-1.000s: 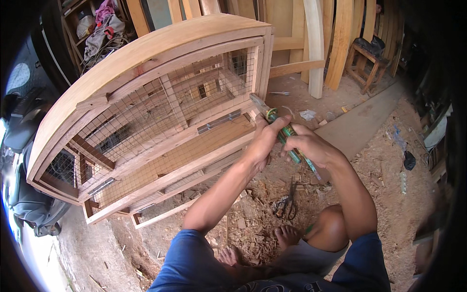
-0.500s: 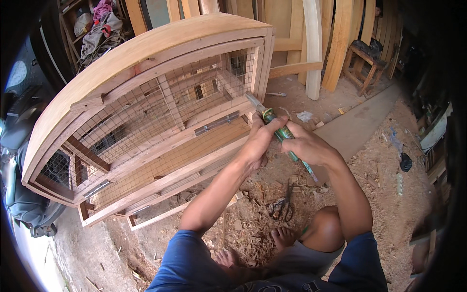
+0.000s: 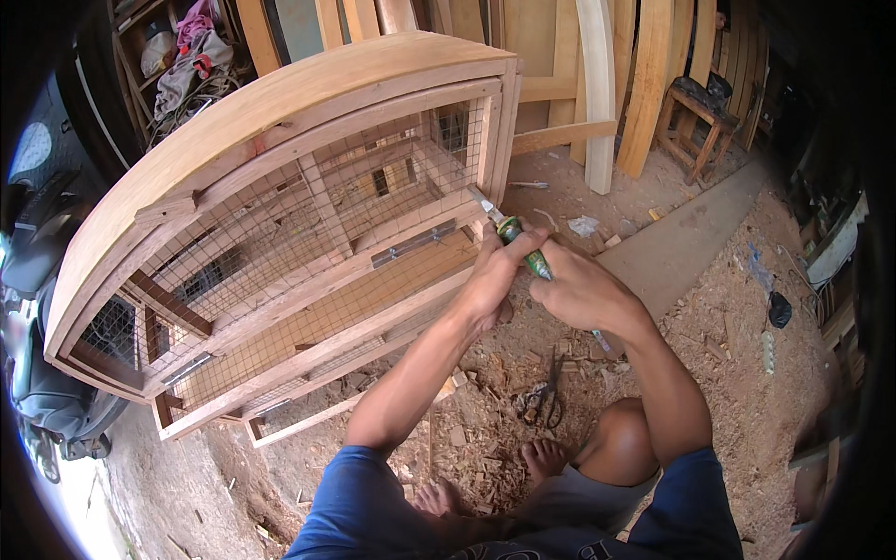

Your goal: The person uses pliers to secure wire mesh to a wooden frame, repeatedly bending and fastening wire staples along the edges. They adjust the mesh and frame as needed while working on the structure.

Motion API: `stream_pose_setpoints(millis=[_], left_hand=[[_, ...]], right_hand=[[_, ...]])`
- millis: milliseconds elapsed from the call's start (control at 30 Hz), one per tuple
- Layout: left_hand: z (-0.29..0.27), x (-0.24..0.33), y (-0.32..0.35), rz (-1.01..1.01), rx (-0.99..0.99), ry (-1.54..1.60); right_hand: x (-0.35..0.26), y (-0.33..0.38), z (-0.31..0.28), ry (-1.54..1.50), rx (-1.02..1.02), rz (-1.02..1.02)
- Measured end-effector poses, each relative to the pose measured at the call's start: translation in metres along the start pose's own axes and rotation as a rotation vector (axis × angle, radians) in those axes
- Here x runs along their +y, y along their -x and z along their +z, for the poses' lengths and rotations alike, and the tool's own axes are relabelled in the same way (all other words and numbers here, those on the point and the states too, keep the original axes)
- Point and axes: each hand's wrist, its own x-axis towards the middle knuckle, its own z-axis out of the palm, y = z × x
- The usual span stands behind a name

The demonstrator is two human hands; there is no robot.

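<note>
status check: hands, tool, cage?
Left hand and right hand both gripping green-handled chisel. Blade tip at lower corner of wooden mesh cage. Scissors on floor among wood chips, not obstructing.

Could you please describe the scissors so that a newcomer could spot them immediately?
Start at the big wooden cage with wire mesh. Below its right corner, past the person's right hand, the scissors lie on the wood-chip floor, the only dark metal thing among pale shavings.

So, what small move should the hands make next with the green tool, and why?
Probably a short push of the green-handled tool toward the wooden cage frame. Both the left hand and the right hand grip it, and its metal tip already meets the frame's corner post.
</note>
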Motion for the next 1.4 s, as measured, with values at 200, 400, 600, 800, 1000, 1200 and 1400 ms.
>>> stream_pose_setpoints(millis=[200,400,600,800,1000,1200,1400], left_hand=[[-0.001,0.006,-0.001,-0.046,0.022,-0.004],[0.002,0.014,0.003,-0.077,0.03,0.034],[0.0,0.015,0.007,-0.052,0.056,0.112],[-0.003,0.015,0.01,0.006,0.098,0.06],[0.002,0.013,0.01,0.052,0.105,0.033],[0.003,0.012,0.011,0.07,0.083,0.003],[-0.002,0.011,0.01,0.059,0.065,0.034]], right_hand=[[-0.005,-0.003,-0.002,-0.006,0.013,-0.04],[-0.007,-0.007,0.002,-0.041,0.042,-0.037],[-0.007,-0.004,0.004,-0.052,0.007,-0.065],[0.001,-0.009,0.008,-0.11,-0.105,-0.012],[0.02,-0.016,0.009,-0.376,-0.081,-0.101],[0.032,-0.027,0.011,-0.73,-0.296,-0.05],[0.031,-0.021,0.018,-1.077,-0.347,0.044]])
